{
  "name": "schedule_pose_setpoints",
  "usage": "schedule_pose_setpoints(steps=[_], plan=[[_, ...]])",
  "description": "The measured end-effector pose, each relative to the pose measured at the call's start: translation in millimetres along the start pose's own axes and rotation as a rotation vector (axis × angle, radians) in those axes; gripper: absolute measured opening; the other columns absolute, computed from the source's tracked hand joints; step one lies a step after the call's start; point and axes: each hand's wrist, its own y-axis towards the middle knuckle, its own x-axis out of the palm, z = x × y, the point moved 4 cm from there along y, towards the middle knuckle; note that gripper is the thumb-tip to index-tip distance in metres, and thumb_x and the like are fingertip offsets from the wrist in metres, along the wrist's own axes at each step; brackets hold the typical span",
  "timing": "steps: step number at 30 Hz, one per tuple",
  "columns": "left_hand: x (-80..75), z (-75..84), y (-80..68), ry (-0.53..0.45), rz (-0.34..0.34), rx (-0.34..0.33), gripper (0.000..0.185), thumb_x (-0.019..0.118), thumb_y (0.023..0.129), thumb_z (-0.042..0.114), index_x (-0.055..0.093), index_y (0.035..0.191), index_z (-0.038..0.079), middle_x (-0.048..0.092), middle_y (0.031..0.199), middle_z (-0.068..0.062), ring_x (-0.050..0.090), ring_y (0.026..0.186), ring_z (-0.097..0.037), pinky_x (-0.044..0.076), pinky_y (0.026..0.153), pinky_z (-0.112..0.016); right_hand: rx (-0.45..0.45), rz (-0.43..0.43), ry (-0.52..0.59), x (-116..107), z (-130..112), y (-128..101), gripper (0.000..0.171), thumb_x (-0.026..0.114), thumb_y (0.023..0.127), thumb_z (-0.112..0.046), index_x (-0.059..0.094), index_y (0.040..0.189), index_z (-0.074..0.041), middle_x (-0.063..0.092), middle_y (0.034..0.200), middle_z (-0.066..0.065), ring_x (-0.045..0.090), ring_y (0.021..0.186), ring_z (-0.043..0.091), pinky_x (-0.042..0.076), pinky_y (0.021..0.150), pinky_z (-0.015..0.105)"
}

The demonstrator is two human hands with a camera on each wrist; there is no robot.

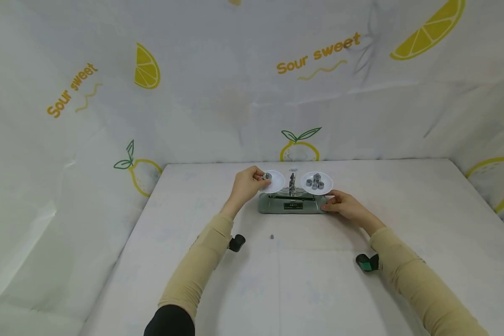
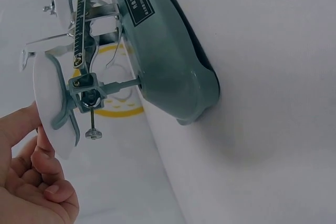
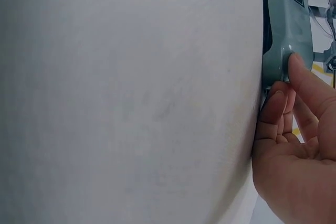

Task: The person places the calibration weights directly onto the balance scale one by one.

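Observation:
A green-grey balance scale point(image 1: 293, 205) with two white pans stands at the back of the table. My left hand point(image 1: 247, 186) is at the left pan point(image 1: 278, 183), its fingertips pinching a small grey metal nut point(image 1: 267, 176) over the pan. Seen in the left wrist view, the fingers point(image 2: 46, 161) are right at the pan's edge, and the pan hides the nut. Several metal nuts point(image 1: 317, 177) sit heaped on the right pan point(image 1: 328, 185). With thumb and curled fingers, my right hand point(image 3: 299, 140) grips the right end of the scale's base point(image 3: 291, 30).
One tiny grey piece point(image 1: 271, 237) lies on the white table point(image 1: 319, 289) in front of the scale. A white sheet point(image 1: 218, 112) with lemon prints hangs behind and at both sides. Black wrist-worn devices point(image 1: 237, 243) stick out beneath the sleeves.

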Motion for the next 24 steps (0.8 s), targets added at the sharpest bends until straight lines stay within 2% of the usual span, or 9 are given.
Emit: schedule_pose_setpoints(steps=[6, 11, 15, 19, 24], plan=[[0.5, 1.6, -1.5, 0.023, -0.003, 0.016, 0.031, 0.070, 0.083, 0.021, 0.066, 0.107, 0.002, 0.065, 0.086, -0.006, 0.056, 0.076, -0.016, 0.045, 0.064, -0.024, 0.002, 0.001, -0.010, 0.7, 1.5, -0.5, 0.060, 0.063, 0.088, -0.021, 0.036, 0.136, 0.002, 0.051, 0.089, 0.001, 0.048, 0.077, 0.006, 0.042, 0.071, 0.021], [1.0, 1.2, -2.1, 0.043, -0.009, 0.021, 0.037, 0.068, 0.085, 0.020, 0.063, 0.117, 0.003, 0.068, 0.092, -0.010, 0.058, 0.081, -0.017, 0.042, 0.062, -0.019, 0.000, 0.008, -0.023, 0.1, 2.5, 0.8, 0.060, 0.063, 0.089, -0.021, 0.036, 0.136, 0.002, 0.051, 0.090, 0.001, 0.047, 0.077, 0.006, 0.041, 0.071, 0.021], [-1.4, 0.3, -6.4, 0.043, 0.013, 0.035, 0.040, 0.067, 0.085, 0.020, 0.061, 0.122, 0.005, 0.069, 0.095, -0.010, 0.053, 0.071, -0.013, 0.037, 0.055, -0.016, -0.003, 0.008, -0.021, 0.3, 1.8, 1.0, 0.060, 0.064, 0.088, -0.022, 0.036, 0.136, 0.001, 0.051, 0.089, 0.001, 0.047, 0.078, 0.007, 0.040, 0.071, 0.021], [-4.6, 0.1, -14.7, 0.021, 0.058, 0.093, 0.036, 0.066, 0.086, 0.019, 0.062, 0.119, 0.006, 0.069, 0.092, -0.009, 0.042, 0.058, -0.010, 0.032, 0.051, -0.017, 0.000, 0.000, -0.015, 1.2, -1.0, -0.1, 0.060, 0.064, 0.088, -0.022, 0.036, 0.136, 0.001, 0.049, 0.087, 0.001, 0.045, 0.077, 0.008, 0.039, 0.071, 0.023], [-5.5, -2.1, -30.5, -0.060, 0.128, 0.188, 0.027, 0.066, 0.086, 0.016, 0.065, 0.111, 0.005, 0.067, 0.088, -0.008, 0.037, 0.054, -0.007, 0.030, 0.049, -0.017, 0.005, -0.007, -0.024, 1.3, -3.1, -0.4, 0.060, 0.063, 0.088, -0.024, 0.036, 0.136, 0.000, 0.048, 0.086, 0.001, 0.044, 0.078, 0.011, 0.038, 0.071, 0.025]])
